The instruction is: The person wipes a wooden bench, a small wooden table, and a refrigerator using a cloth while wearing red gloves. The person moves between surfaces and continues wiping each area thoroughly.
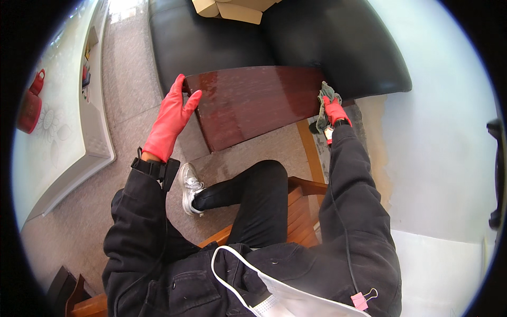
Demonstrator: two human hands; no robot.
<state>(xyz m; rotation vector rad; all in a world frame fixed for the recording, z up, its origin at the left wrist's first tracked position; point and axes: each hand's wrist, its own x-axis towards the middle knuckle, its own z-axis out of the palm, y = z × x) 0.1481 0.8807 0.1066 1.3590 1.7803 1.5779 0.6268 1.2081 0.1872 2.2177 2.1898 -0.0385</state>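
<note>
A dark red polished wooden table [253, 103] lies before me, with wet-looking patches on its top. At its left end is my left hand [168, 119] in a red rubber glove, thumb spread from the fingers; the thumb overlaps the table's end. How firmly that hand touches the wood cannot be seen. On the right, my right hand [334, 109], also in a red glove, is closed on a crumpled grey-green cloth [325, 93] against the table's right end. Part of the cloth hangs below that hand.
A black sofa [206, 43] stands behind the table, bearing an open cardboard box [237, 8]. To the left is a white low cabinet [67, 99] with a red container [29, 111] on it. A white wall [431, 138] bounds the right. Beneath me is a wooden chair [303, 218].
</note>
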